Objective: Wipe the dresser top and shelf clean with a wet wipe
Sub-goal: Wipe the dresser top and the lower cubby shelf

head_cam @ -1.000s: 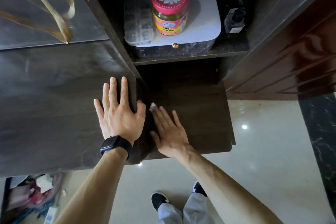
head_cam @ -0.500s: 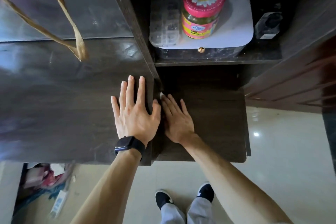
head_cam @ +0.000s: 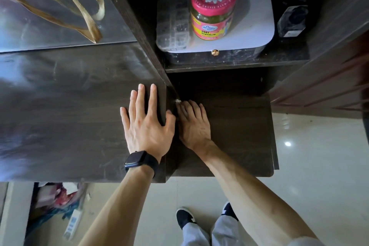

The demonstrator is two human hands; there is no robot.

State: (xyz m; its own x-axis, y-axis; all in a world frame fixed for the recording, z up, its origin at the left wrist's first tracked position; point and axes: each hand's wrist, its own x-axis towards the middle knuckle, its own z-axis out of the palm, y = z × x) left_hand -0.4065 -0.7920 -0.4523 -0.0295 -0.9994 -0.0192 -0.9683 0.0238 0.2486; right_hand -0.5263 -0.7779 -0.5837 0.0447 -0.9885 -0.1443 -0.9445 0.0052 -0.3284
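The right hand (head_cam: pixel 194 124) lies flat, palm down, on the lower shelf (head_cam: pixel 239 126), fingers pressed together over the wet wipe (head_cam: pixel 178 101). Only a white corner of the wipe shows past the fingertips, hard against the dresser's side wall. It is less a closed grip than a flat press, pinning the wipe to the wood.

The left hand (head_cam: pixel 146 124) rests spread and empty on the dresser top (head_cam: pixel 69 116), thumb hooked over the edge just beside the pressing hand, probably bracing.

To do this stroke well, I would keep the fingertips pushing the wipe right into the corner seam. Then draw it away from the wall in overlapping passes, with even pressure so the wipe does not bunch up.
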